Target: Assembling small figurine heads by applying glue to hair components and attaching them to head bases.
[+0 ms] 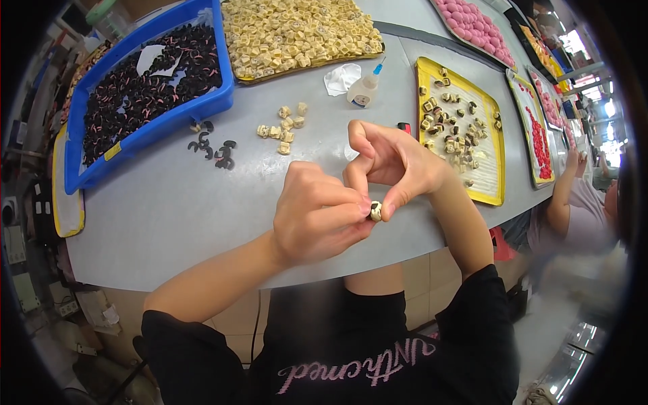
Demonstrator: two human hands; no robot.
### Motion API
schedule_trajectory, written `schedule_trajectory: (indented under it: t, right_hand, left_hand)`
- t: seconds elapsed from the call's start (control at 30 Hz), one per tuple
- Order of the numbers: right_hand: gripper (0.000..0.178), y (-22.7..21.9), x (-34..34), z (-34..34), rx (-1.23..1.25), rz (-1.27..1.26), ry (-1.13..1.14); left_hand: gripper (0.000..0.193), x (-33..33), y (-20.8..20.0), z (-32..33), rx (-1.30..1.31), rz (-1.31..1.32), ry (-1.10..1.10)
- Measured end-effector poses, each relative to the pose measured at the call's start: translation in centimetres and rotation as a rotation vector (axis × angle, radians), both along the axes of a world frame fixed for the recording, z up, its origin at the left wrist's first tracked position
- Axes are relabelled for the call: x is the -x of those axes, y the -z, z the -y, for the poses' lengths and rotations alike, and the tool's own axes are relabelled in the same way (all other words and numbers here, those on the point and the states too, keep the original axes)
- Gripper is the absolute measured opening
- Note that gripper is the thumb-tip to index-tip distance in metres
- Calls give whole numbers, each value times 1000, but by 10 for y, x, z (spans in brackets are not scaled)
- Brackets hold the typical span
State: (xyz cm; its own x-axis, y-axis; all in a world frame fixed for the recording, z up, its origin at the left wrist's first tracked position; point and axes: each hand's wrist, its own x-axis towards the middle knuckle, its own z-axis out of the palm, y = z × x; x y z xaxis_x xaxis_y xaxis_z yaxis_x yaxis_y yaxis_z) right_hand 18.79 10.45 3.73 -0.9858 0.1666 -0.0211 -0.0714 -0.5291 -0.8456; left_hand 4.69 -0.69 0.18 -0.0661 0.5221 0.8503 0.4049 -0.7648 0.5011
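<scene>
Both hands meet above the near side of the table, around a small cream piece with a black part on it [376,210]. My left hand [324,212] pinches it from the left, the fingertips hiding that side. On its other side, the thumb and a finger of my right hand [398,165] grip the same piece. Farther off on the table lies a small group of loose cream pieces [285,128]. To their left are several loose black curved pieces [224,155]. Beyond my right hand stands a clear squeeze bottle with a blue needle tip [364,89].
A blue bin [226,98] of black and pink curved pieces stands far left, beside a heaped tray of cream pieces [297,34]. On the right, a yellow-rimmed tray [499,162] carries cream-and-black pieces. White tissue [341,79] lies near the bottle. Another person [574,216] sits at right.
</scene>
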Motion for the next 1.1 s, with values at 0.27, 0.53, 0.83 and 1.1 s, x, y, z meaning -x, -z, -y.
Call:
schedule_trajectory:
  t: [0.27, 0.53, 0.83, 1.1]
  right_hand:
    - [63, -1, 1, 0, -36, -2, -44]
    - [62, -2, 1, 1, -65, 16, -61]
    - [61, -4, 2, 2, -65, 53, -61]
    - [54, 2, 1, -1, -76, -22, -101]
  left_hand:
    - [37, -2, 5, 0, -76, -17, -3]
    - [34, -2, 4, 1, -115, -40, -28]
    - [54, 3, -4, 0, -45, -114, 7]
    - [46, -3, -5, 2, 37, 87, 44]
